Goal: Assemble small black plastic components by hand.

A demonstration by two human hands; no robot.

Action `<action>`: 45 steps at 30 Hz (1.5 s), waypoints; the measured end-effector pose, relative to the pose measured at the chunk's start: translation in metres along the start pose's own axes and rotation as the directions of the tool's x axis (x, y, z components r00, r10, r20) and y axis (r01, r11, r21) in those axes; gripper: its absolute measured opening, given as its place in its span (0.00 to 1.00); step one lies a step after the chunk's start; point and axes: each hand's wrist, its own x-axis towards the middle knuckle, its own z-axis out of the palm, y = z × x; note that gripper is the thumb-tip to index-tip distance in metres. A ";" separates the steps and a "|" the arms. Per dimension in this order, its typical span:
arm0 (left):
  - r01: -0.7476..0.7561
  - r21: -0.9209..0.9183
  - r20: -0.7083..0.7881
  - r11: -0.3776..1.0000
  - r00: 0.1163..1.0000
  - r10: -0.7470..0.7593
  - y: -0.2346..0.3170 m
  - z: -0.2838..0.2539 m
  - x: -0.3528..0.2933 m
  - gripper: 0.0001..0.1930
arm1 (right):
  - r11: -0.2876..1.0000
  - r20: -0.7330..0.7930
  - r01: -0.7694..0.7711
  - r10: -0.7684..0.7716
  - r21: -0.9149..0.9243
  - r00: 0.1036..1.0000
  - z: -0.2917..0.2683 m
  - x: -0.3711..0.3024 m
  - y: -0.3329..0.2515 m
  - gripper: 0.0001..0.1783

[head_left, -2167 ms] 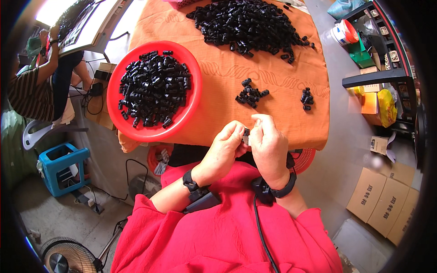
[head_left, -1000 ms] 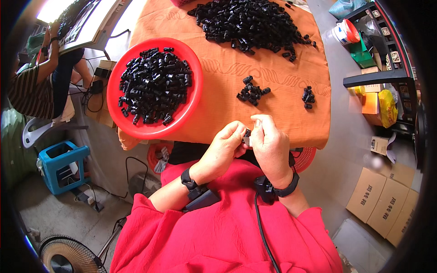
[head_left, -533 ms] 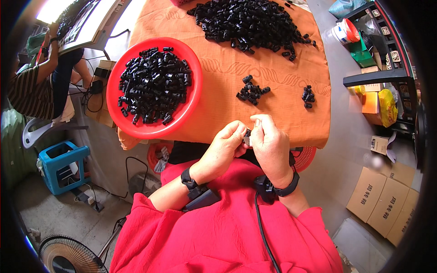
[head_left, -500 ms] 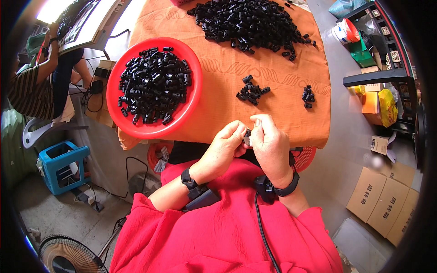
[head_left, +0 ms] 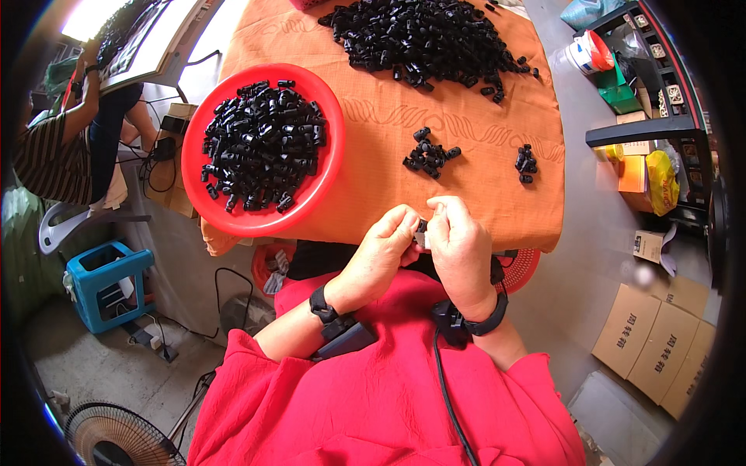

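Observation:
My left hand (head_left: 381,247) and my right hand (head_left: 460,247) meet just off the table's near edge. A small black plastic piece (head_left: 421,227) is pinched between their fingertips; the fingers hide most of it. Both hands are closed. Beyond them on the orange cloth lies a small cluster of black plastic pieces (head_left: 430,155), with a smaller group (head_left: 526,165) to its right. To the left, a round red basin (head_left: 332,167) holds a heap of similar black pieces (head_left: 260,147). At the far side spreads a much larger pile of them (head_left: 431,43).
The orange-covered table (head_left: 373,186) reaches close to my body. At left are a blue stool (head_left: 109,283), a fan (head_left: 116,435) and a seated person (head_left: 66,144) by another table. Cardboard boxes (head_left: 649,342) and a shelf with bags stand at right. A cable hangs from my right wrist strap.
My right hand and wrist have shifted very slightly to the left. My left hand keeps its place, and the piles look the same.

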 end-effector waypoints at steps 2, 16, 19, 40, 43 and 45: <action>-0.011 0.003 -0.006 1.000 1.000 0.011 -0.001 0.000 0.000 0.09 | 1.000 -0.005 -0.008 0.008 -0.008 1.000 0.001 0.000 0.000 0.08; 0.064 -0.089 -0.003 0.994 0.998 -0.065 0.007 0.004 -0.003 0.12 | 0.977 -0.132 -0.051 0.079 0.205 0.988 -0.014 0.006 0.010 0.09; 0.077 -0.129 0.020 0.989 0.997 -0.075 0.009 0.005 -0.001 0.11 | 0.992 -0.043 0.005 0.001 0.128 0.999 -0.011 0.002 0.016 0.08; 0.027 -0.035 0.020 0.999 0.999 -0.026 0.008 0.001 0.001 0.11 | 0.931 0.119 -0.071 0.030 0.359 0.992 -0.006 -0.003 0.005 0.08; 0.040 -0.035 0.013 0.999 0.999 -0.039 0.009 0.003 0.000 0.11 | 0.952 0.049 -0.095 0.084 0.290 0.995 -0.002 -0.001 0.006 0.07; 0.033 -0.031 0.015 0.999 0.999 -0.033 0.008 0.002 0.000 0.10 | 0.970 0.017 -0.069 0.067 0.232 0.998 0.000 -0.001 0.006 0.06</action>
